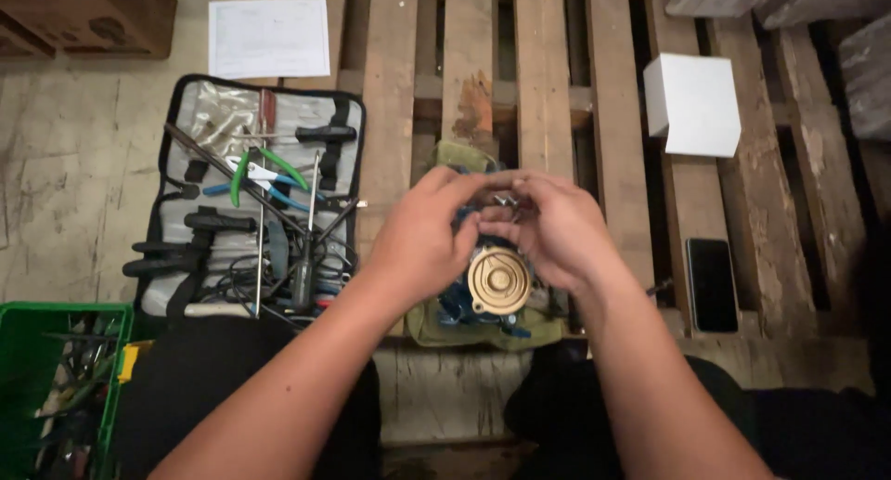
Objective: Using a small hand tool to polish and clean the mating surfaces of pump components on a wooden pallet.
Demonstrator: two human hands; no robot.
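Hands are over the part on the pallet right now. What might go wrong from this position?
1. The small metal piece pinched between the left hand and right hand could slip and likely drop into a gap between the pallet slats.
2. The blue part with the brass-coloured cap rests only on a green cloth, so it may shift.
3. The phone lies close beside the work.

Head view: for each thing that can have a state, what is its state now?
Black zip tool case: open, laid flat, full of tools.
Black phone: screen dark, flat on wooden pallet.
Left hand: fingers closed on small metal part.
Right hand: pinching the same part.
Round brass cap: seated on blue housing.
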